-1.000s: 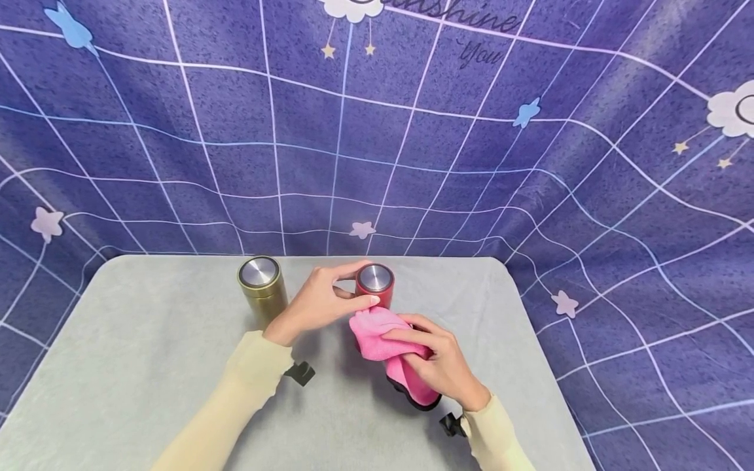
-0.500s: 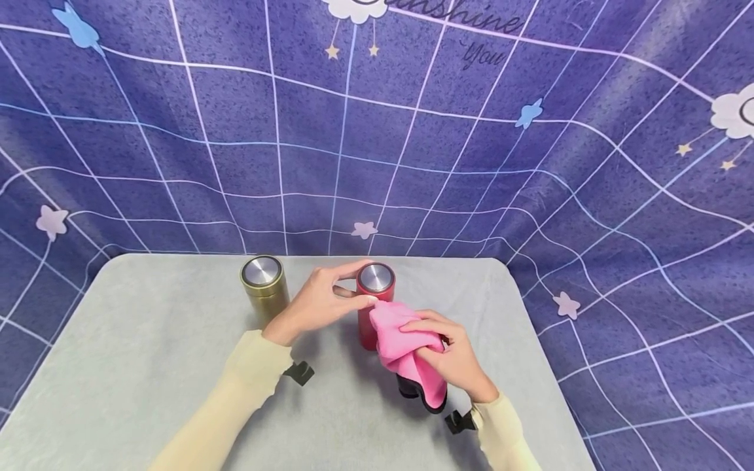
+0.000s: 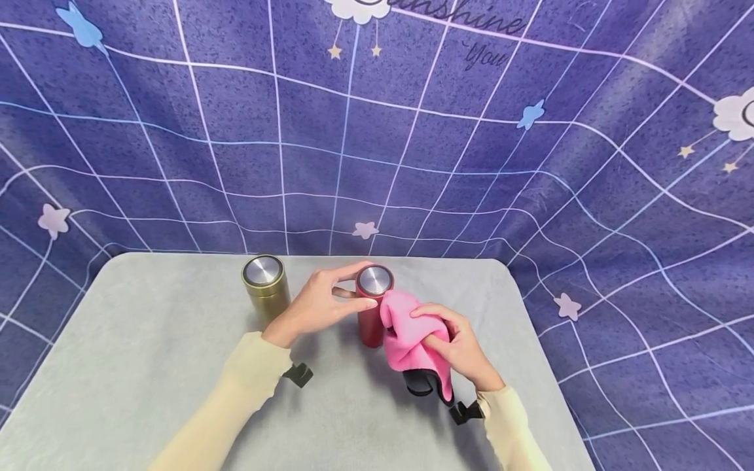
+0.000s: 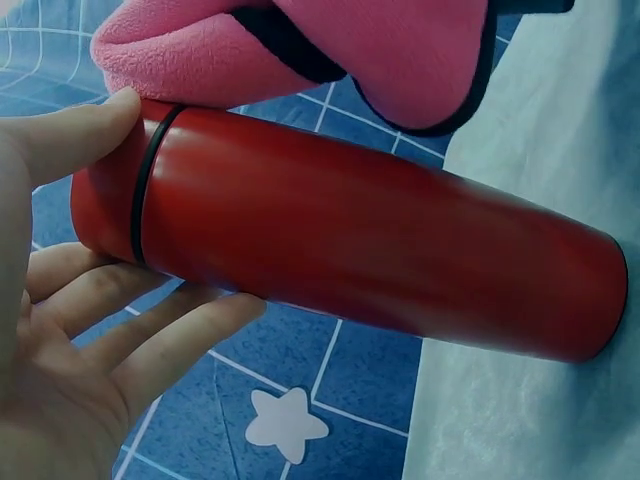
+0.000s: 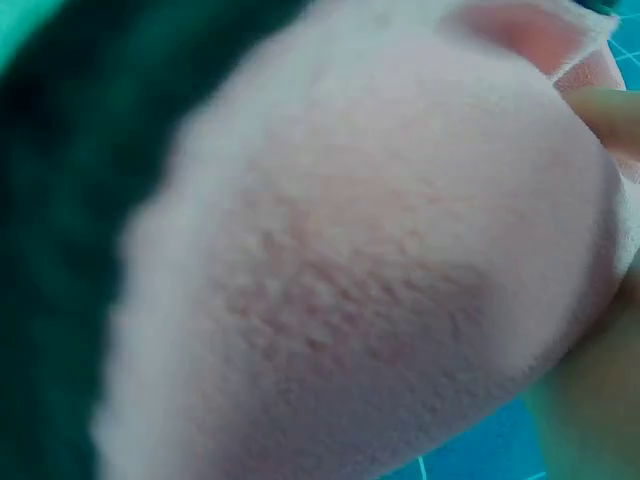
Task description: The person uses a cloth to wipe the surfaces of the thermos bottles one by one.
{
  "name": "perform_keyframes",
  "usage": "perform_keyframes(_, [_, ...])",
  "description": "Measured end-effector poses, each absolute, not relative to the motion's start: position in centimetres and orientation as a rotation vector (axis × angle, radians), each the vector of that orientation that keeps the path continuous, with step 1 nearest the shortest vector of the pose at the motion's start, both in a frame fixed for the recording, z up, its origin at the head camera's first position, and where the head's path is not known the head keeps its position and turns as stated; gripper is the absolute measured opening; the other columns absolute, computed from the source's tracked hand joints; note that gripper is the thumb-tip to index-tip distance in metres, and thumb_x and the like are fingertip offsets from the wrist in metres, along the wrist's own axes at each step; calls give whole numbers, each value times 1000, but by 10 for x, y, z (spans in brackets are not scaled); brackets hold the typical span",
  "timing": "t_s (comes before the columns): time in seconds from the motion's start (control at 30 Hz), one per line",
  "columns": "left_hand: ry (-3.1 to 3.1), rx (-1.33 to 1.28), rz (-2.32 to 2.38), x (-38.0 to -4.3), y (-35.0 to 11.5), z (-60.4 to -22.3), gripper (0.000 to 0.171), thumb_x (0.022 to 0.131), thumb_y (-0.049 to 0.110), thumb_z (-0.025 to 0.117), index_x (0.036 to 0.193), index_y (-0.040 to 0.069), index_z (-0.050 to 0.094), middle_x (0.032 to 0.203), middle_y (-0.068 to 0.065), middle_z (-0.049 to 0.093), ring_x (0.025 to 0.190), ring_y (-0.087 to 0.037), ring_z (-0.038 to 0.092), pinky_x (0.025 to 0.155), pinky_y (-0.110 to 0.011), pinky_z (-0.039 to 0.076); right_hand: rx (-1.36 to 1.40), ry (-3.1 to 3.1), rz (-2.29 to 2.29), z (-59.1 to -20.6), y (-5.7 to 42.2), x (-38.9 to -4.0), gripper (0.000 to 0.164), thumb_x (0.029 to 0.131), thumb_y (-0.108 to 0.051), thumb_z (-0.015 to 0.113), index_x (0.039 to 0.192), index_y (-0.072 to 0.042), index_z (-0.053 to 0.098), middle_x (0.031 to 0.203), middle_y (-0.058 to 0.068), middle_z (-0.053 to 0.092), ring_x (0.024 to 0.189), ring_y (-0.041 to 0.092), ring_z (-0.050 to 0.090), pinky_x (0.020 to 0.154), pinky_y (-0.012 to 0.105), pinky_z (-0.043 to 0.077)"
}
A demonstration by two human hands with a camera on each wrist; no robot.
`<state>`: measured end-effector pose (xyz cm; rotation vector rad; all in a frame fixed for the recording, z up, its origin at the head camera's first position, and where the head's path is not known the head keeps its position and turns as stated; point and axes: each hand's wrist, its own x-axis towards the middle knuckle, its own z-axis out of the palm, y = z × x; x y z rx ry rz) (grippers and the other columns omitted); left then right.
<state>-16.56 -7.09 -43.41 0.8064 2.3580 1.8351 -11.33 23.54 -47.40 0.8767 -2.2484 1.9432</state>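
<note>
A red thermos flask (image 3: pixel 370 327) with a brushed silver top stands upright on the table. My left hand (image 3: pixel 321 299) holds it near the top, thumb on the near side and fingers behind. In the left wrist view the thumb touches the red lid above a black ring on the flask (image 4: pixel 350 230). My right hand (image 3: pixel 462 347) grips a bunched pink cloth (image 3: pixel 406 333) with black edging, at the flask's right side. The cloth (image 5: pixel 380 220) fills most of the right wrist view, hiding most of the fingers there.
A gold thermos flask (image 3: pixel 271 297) with a silver top stands to the left, partly behind my left wrist. The grey-covered table (image 3: pixel 147 366) meets a purple-blue curtain (image 3: pixel 306 163) with a grid pattern at its back edge.
My right hand has drawn the pink cloth rightwards, from the flask's front to its right side, uncovering more of the red body. My left hand has stayed at the top.
</note>
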Motion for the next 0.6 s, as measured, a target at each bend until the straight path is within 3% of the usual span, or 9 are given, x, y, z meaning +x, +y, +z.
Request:
perform_keyframes(0.3, [2371,783,1813,-165,-72,-434,65,88,25,91,148,25,66,137,0,72,107,-21,78,93,-36,65,754,-2247,2018,-468,241,-121,48,91,13,68,133,-11,70,136,4,67,123,14,62,107,22,50])
perform_keyframes(0.6, [2381,866,1780,-166,-69,-438,64,88,21,91,147,24,67,140,5,70,120,-18,71,97,-28,62,694,-2239,1998,-455,238,-140,47,96,7,66,142,-5,67,145,2,66,133,14,59,111,24,48])
